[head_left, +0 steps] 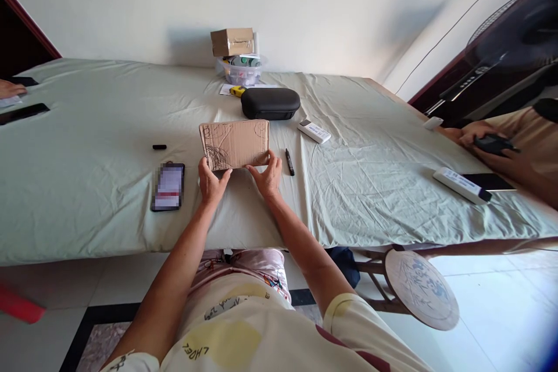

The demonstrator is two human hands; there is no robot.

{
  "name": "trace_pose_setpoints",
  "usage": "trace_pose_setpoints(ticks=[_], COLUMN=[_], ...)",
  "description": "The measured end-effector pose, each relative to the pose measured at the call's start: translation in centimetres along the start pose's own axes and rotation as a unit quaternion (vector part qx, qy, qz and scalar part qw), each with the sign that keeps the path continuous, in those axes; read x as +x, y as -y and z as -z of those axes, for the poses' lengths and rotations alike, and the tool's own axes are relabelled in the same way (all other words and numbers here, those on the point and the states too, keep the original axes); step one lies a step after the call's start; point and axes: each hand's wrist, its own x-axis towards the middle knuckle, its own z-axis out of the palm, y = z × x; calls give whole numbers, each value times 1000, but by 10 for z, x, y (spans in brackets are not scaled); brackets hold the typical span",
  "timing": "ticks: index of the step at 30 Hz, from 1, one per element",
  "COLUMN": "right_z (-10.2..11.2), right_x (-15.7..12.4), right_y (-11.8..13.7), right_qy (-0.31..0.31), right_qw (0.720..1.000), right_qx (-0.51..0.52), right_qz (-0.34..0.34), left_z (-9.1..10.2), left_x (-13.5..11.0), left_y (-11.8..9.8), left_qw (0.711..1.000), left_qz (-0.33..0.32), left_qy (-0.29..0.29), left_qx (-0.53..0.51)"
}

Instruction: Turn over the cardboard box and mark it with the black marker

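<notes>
Between my two hands is a piece of brown cardboard (239,142), tilted up towards me, with black line drawings in its corners. My left hand (211,183) grips its lower left corner, thumb along the near edge. At the lower right corner my right hand (268,175) holds it the same way. A black marker (290,163) without its cap lies just right of my right hand. The black cap (159,147) rests to the left, above a phone (168,187) with a lit, blurred screen.
Behind the cardboard sit a black zip case (270,103), a yellow tape measure (238,91) and a plastic tub (242,71) under a small carton (232,42). White devices (314,131) lie rightward. Other people's hands (488,136) show at both table ends. A stool (421,289) stands below right.
</notes>
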Motion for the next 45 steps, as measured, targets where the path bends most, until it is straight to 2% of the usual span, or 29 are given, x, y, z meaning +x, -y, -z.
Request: trace_pose_setpoints(ticks=[9, 17, 27, 34, 41, 45], right_z=[3, 16, 12, 13, 16, 12], right_x=[6, 10, 11, 14, 16, 16], right_y=[-5, 6, 2, -14, -17, -21], right_qy=[19, -44, -31, 57, 79, 127], right_qw=[995, 987, 979, 990, 995, 991], right_qx=[94, 156, 196, 115, 39, -10], right_qz=[9, 0, -40, -60, -46, -47], left_z=[11, 19, 15, 12, 13, 15], left_x=[6, 11, 12, 12, 12, 13], left_y=[4, 6, 15, 19, 18, 18], left_qw=[998, 996, 998, 998, 998, 997], left_qz=[36, 41, 37, 37, 62, 68], left_qy=[-9, -71, -55, -35, -5, 11], left_qx=[-59, -30, 3, 25, 32, 34])
